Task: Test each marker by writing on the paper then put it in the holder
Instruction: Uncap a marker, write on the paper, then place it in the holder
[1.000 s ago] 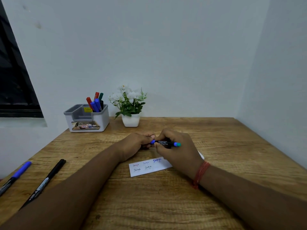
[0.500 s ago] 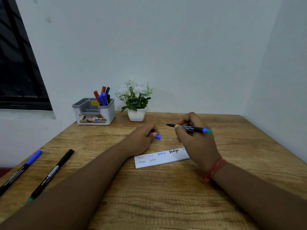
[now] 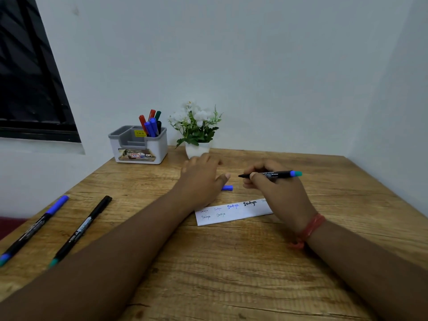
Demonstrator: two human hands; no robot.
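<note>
Head view: our right hand (image 3: 278,193) pinches the uncapped marker (image 3: 269,174) lying crosswise, tip pointing left above the paper (image 3: 234,215), while our left hand (image 3: 200,179) rests relaxed, holding nothing.

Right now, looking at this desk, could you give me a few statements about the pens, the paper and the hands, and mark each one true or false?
1. The right hand holds an uncapped marker. True.
2. The blue cap is on that marker's tip. False: it lies on the table beside the left hand.
3. The paper is blank. False: words are written on it.
4. Two markers lie at the table's left. True.
5. The holder has no markers. False: several stand in it.
</note>
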